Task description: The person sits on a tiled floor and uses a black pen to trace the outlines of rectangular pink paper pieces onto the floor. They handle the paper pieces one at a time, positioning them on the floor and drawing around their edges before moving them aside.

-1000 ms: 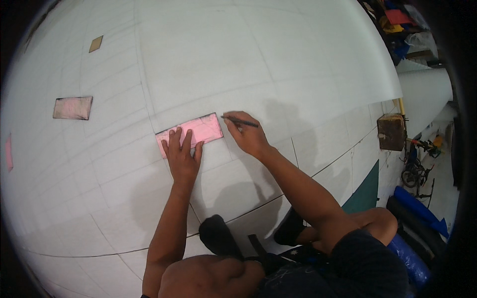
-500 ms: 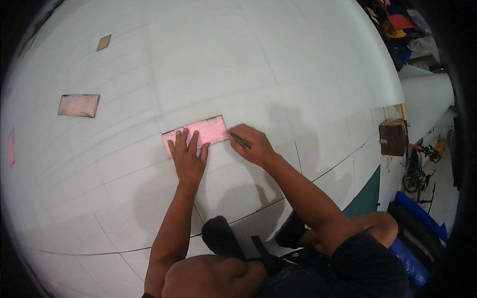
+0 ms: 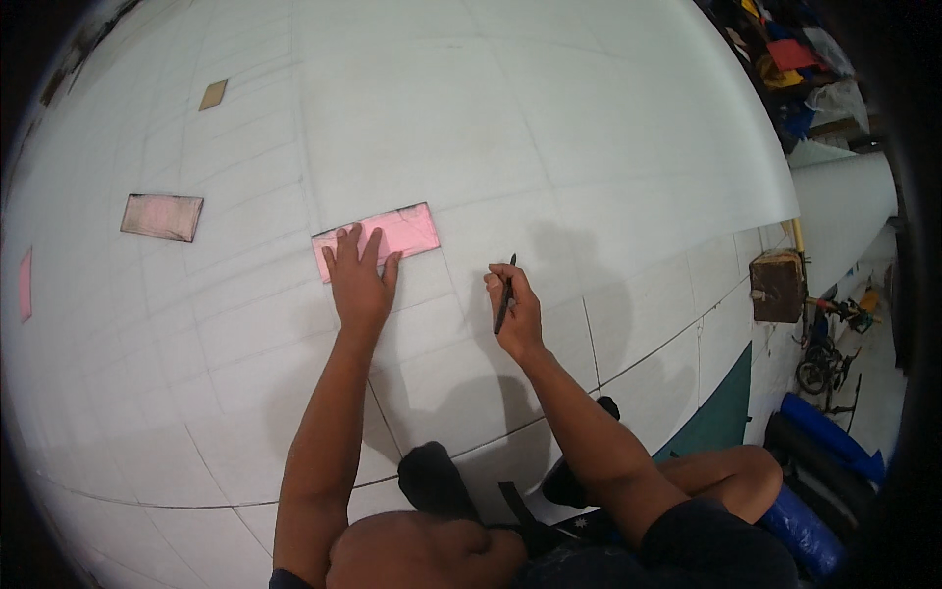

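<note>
Right hand (image 3: pixel 523 319) is clamped on slim black pen (image 3: pixel 505 297); pink rectangular piece (image 3: pixel 407 232) is best pinned by spread left hand (image 3: pixel 362 294).

Moderate, diffuse light washes the white sheet (image 3: pixel 432 108) fairly evenly. Soft-edged shadows (image 3: pixel 579 265) lie to either side of the hands (image 3: pixel 361 294) and forearms (image 3: pixel 589 424). Fisheye curvature bows the floor joints (image 3: pixel 653 349) (the rim drops to black), and the clutter (image 3: pixel 787 56) at upper right looks murky.

From the head, we look down from above and behind the left hand (image 3: pixel 361 287) and right hand (image 3: pixel 517 312), fairly near, our wide fisheye reaching the white sheet (image 3: pixel 412 118) beyond them.
</note>
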Demonstrator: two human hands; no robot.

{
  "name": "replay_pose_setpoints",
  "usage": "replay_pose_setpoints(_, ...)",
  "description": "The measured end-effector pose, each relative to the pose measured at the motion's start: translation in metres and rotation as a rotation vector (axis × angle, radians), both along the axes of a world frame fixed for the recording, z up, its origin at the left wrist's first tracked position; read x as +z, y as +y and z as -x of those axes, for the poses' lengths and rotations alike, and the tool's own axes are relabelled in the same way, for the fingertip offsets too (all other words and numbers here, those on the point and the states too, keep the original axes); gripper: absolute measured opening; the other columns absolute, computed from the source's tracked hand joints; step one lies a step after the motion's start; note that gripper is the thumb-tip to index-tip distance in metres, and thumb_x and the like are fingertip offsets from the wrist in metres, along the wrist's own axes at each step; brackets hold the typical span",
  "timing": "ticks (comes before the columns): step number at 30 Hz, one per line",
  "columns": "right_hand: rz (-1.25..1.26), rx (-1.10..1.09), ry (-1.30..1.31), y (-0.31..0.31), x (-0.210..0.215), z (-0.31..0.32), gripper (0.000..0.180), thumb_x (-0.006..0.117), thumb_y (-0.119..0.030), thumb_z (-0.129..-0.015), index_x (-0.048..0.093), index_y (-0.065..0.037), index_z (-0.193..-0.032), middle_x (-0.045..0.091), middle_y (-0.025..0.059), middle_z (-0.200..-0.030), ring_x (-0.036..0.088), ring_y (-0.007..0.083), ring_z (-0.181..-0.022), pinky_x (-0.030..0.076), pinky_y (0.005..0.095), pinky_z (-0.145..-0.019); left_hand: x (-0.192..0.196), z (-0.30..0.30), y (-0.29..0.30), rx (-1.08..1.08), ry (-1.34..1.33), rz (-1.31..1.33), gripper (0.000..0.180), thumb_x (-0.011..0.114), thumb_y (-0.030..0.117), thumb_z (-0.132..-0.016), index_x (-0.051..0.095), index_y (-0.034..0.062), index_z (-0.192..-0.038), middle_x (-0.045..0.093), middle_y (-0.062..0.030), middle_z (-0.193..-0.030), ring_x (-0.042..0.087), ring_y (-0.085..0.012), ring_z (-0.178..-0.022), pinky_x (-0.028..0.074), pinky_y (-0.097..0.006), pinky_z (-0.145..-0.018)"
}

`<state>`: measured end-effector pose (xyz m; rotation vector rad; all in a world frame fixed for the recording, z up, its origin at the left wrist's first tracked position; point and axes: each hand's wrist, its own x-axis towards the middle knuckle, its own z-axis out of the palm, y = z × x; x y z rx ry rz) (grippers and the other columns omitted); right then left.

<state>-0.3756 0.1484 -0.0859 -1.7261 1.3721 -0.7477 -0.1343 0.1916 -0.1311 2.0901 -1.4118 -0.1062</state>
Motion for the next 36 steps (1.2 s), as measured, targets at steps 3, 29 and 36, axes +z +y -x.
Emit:
replay_pose_setpoints(3, 0.186, 0.046, 0.051, -0.027, -0.010, -0.008, 0.021, 0.066, -0.015, -0.101, 0.063, -0.003, -0.119, 0.071, 0.0168, -0.108, 0.069, 0.0353, -0.103, 0.054, 0.0434, -0.089, -0.004, -0.005, -0.005, 0.007, 0.000, 0.008, 0.047, 0.072, 0.033, -0.097, 0.065, 0.0087, -0.137, 0.052, -0.0211, -0.150, 0.043, -0.0436, -0.145, 0.025, -0.063, -0.122)
replay_pose_setpoints(29, 0.383, 0.162, 0.421, -0.082, -0.028, -0.067, 0.056, 0.090, -0.040, -0.079, 0.065, -0.008, -0.117, 0.066, 0.0078, -0.112, 0.061, 0.0274, -0.107, 0.046, 0.0437, -0.095, -0.002, -0.004, -0.005, -0.025, 0.034, 0.057, 0.050, 0.073, 0.032, -0.096, 0.064, 0.0057, -0.136, 0.052, -0.0214, -0.151, 0.044, -0.0437, -0.144, 0.030, -0.058, -0.122)
replay_pose_setpoints(36, 0.326, 0.140, 0.398, -0.082, -0.030, -0.068, 0.058, 0.088, -0.046, -0.080, 0.065, -0.011, -0.120, 0.064, 0.0060, -0.111, 0.059, 0.0263, -0.112, 0.041, 0.0450, -0.102, 0.001, -0.001, -0.003, 0.017, 0.033, 0.116, 0.046, 0.073, 0.031, -0.095, 0.066, 0.0020, -0.130, 0.055, -0.0225, -0.144, 0.047, -0.0431, -0.140, 0.032, -0.058, -0.120)
